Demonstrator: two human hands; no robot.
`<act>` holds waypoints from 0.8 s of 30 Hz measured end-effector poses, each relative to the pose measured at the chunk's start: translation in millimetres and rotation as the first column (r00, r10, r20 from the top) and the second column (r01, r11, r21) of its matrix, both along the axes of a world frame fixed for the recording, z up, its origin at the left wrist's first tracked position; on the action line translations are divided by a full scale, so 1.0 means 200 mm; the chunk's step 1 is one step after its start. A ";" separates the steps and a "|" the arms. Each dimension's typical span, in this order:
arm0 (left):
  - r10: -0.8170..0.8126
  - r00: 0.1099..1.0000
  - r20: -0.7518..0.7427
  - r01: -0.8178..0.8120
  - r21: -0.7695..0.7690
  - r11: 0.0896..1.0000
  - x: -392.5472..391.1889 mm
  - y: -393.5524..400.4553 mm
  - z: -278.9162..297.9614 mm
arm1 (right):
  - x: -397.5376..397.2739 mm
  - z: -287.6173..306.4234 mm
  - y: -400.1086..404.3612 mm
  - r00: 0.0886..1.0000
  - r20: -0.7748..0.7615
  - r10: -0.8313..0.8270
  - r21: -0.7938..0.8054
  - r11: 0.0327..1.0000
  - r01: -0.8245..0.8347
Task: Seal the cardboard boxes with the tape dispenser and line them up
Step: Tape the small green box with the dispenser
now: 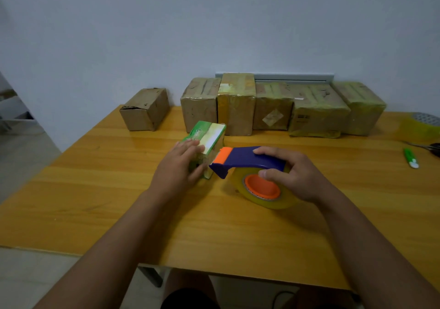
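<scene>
The tape dispenser [247,165] points its nose left at the green box [209,139] — right hand [292,173] grasps it, left hand [181,163] holds the box's near end, fingers curled.

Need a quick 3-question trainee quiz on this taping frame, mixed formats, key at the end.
1. True or false: the right hand grips the tape dispenser.
2. Which item does the left hand hold? A) the green box B) the lone brown box at far left C) the green marker
3. Fill in: the row of taped boxes along the wall counts ___ boxes.

Key: 1 true; 2 A; 3 five.
</scene>
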State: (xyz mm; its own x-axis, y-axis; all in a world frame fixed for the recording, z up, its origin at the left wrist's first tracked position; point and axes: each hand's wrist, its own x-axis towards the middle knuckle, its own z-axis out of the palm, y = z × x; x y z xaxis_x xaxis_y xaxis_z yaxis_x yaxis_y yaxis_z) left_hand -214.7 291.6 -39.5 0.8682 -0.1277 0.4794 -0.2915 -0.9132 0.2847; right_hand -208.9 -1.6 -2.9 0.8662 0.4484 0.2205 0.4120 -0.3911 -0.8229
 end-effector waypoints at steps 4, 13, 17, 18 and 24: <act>-0.036 0.997 -0.063 0.036 0.007 0.999 -0.02 0.02 0.03 | 0.06 0.04 0.07 1.000 -0.018 0.025 -0.042 0.999 -0.026; -0.017 0.995 -0.099 0.020 0.027 0.999 -0.02 0.01 0.04 | 0.11 0.09 0.15 0.999 -0.048 -0.018 -0.072 0.997 0.014; -0.013 0.998 -0.064 0.016 0.047 0.999 -0.02 0.01 0.04 | 0.07 0.06 0.07 0.995 -0.057 -0.087 -0.028 0.996 0.085; -0.005 0.999 -0.052 0.008 0.063 0.998 -0.02 0.01 0.04 | 0.06 0.05 0.05 0.992 -0.051 -0.117 -0.007 0.993 0.117; 0.109 0.994 0.028 -0.112 0.151 0.982 0.01 -0.06 0.02 | 0.02 -0.05 -0.04 0.939 0.010 -0.344 0.193 0.922 0.336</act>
